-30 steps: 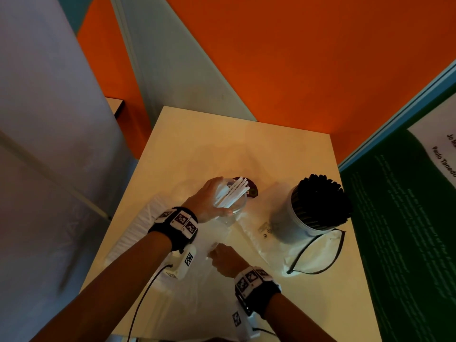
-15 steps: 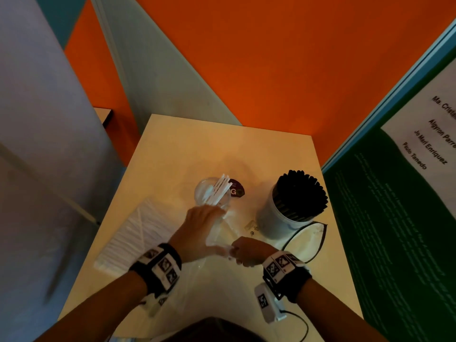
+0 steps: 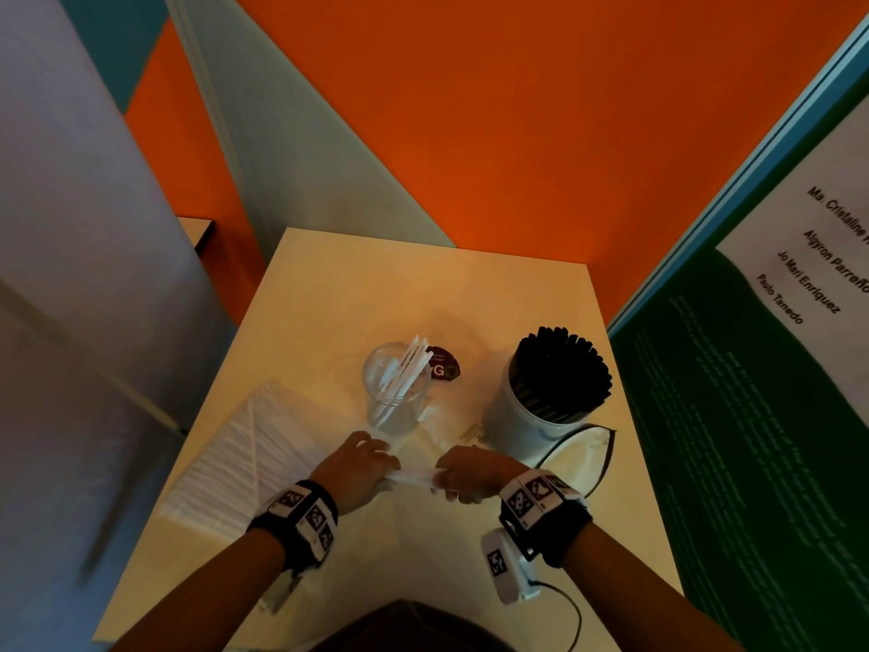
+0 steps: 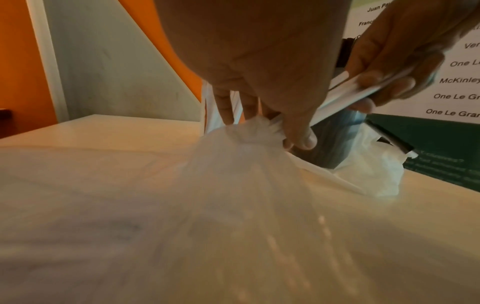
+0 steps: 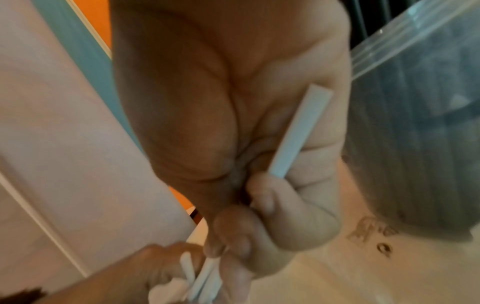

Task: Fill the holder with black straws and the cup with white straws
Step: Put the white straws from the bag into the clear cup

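A clear cup [image 3: 394, 392] holding several white straws [image 3: 405, 369] stands mid-table. To its right a white holder [image 3: 522, 421] is packed with black straws [image 3: 562, 374]. A plastic bag of white straws [image 3: 244, 454] lies at the left. My left hand [image 3: 362, 468] grips the gathered mouth of the bag [image 4: 249, 133]. Close beside it, my right hand [image 3: 465, 472] grips a few white straws [image 5: 298, 131], [image 4: 363, 90] coming out of the bag mouth.
A dark round sticker [image 3: 442, 367] lies behind the cup. A second plastic bag with a black cord [image 3: 583, 454] sits under the holder at the table's right edge. Orange wall behind, grey panel at the left, green poster board [image 3: 752, 440] at the right.
My left hand left the cup and came back to grip the bag mouth. My right hand rose beside it and now holds white straws. The view shifted a little.
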The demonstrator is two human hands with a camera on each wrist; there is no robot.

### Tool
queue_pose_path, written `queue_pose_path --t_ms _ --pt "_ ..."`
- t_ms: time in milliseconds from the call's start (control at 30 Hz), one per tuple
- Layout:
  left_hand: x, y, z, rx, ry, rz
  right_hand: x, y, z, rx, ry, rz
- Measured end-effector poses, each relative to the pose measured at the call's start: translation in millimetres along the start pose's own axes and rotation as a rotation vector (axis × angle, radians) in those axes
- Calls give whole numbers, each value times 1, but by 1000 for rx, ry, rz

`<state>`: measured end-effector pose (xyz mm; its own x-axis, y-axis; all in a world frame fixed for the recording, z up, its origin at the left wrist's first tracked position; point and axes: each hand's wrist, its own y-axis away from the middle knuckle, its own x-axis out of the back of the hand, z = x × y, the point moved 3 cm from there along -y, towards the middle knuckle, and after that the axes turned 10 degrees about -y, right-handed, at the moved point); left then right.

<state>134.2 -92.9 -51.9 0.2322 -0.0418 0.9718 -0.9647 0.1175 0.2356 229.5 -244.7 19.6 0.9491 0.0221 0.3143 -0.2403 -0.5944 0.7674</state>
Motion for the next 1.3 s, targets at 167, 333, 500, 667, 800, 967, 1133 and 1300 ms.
queue_pose_path --t_ms 167,333,500,667,800,967,1133,1300 --pt "6 1 14 -68 -44 218 23 24 -11 17 164 -29" --pt "12 -8 20 75 386 208 48 49 -30 151 -140 -3" --pt "27 -9 23 189 643 255 70 63 -39 564 -489 531" --pt "56 -24 37 149 829 246 52 39 -53 632 -594 576" --pt "72 -28 39 121 913 290 41 30 -64 663 -637 514" --pt "80 -27 34 123 1058 355 39 28 -69 663 -684 527" --pt "77 -34 24 224 1160 366 29 34 -66 847 -818 456" --pt "87 -39 19 244 1238 357 24 33 -62 864 -773 402"
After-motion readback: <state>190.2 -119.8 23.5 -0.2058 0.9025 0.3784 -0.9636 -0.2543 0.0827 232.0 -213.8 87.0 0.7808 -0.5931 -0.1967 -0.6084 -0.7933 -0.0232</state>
